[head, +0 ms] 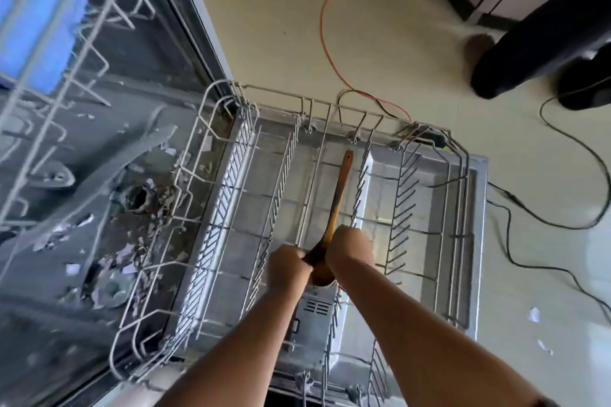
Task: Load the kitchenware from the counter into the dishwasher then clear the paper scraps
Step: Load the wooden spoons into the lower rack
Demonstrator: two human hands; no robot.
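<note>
A long wooden spoon (340, 188) lies over the pulled-out lower dishwasher rack (426, 231), handle pointing away from me, bowl toward me. My left hand (287, 266) grips the spoon at the bowl end from the left. My right hand (350, 249) is curled against the same end from the right, its fingers hidden behind the wrist. Torn paper scraps (109, 271) litter the floor of the dishwasher tub at the left. A few more scraps (534, 314) lie on the room floor at the right.
The upper rack (82, 30) juts out at the top left with a blue item (29, 20) in it. An orange cable (327, 43) and black cables (588, 155) run across the floor. Another person's dark-clothed legs (542, 40) stand at the top right.
</note>
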